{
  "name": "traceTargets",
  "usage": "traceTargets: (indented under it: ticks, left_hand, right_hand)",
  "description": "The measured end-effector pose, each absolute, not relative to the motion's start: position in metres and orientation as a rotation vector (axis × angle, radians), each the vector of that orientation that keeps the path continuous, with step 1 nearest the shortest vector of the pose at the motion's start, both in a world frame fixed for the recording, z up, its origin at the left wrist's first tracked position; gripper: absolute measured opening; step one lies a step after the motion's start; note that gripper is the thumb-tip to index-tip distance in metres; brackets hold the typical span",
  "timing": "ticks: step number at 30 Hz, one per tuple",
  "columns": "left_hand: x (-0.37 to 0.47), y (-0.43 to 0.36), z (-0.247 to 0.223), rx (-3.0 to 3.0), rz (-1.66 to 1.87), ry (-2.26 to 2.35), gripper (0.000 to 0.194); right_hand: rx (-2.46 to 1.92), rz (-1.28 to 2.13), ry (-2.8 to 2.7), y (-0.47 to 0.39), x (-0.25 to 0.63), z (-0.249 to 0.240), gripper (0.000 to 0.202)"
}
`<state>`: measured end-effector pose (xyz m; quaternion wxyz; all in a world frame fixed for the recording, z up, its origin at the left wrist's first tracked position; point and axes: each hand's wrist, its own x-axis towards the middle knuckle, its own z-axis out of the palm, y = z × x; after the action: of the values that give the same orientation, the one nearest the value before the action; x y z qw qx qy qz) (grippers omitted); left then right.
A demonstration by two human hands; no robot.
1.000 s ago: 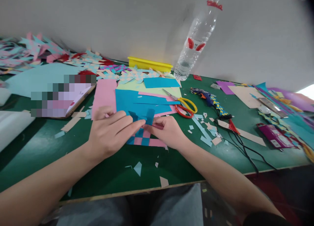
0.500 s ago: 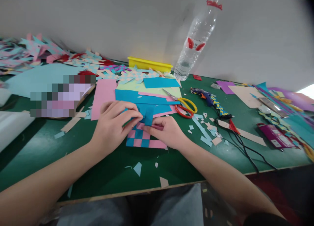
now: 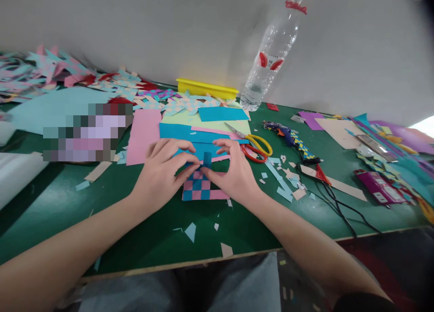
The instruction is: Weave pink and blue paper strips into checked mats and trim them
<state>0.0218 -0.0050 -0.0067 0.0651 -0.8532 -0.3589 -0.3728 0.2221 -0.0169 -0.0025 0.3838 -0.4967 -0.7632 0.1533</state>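
A small checkered paper weave (image 3: 201,184) of pink and blue strips lies on the green table between my hands. My left hand (image 3: 162,169) pinches its upper edge with thumb and index finger. My right hand (image 3: 236,171) has its thumb tip against the weave's top, the other fingers raised and apart from it. A blue strip end (image 3: 207,158) stands up between the two hands. Pink strip ends (image 3: 220,194) stick out to the right under my right hand. The weave's upper part is partly hidden by my fingers.
Scissors (image 3: 259,145) with yellow and red handles lie behind my right hand, beside stacked blue paper (image 3: 222,114). A tilted-looking plastic bottle (image 3: 267,59) stands near a yellow tray (image 3: 207,89). Farther right are a glue gun (image 3: 288,135), black cables (image 3: 335,199) and scraps.
My right fingers have let go of the blue strip and spread upward, with the thumb staying at the weave. The weave has shifted slightly right, and my left hand moved with it.
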Motion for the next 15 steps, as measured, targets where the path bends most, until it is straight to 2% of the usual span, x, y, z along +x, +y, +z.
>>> traceTargets:
  ticks: [2,5,10,15]
  left_hand:
    - [0.023,-0.005,-0.008,-2.585,-1.113,-1.070,0.006]
    - [0.023,-0.005,-0.010,-2.603,-1.102,-1.041,0.005]
    - [0.024,-0.004,-0.008,-2.636,-1.212,-1.049,0.006]
    - [0.018,0.003,-0.011,-2.717,-1.448,-1.482,0.059]
  right_hand:
    - [-1.174,0.232,-1.981,-0.016,0.223,-0.004,0.044]
    - [-1.111,0.095,-2.113,-0.015,0.223,-0.007,0.019]
    - [-1.111,0.192,-2.166,-0.010,0.223,-0.011,0.011]
    - [-1.122,0.449,-1.984,-0.005,0.228,-0.007,0.008]
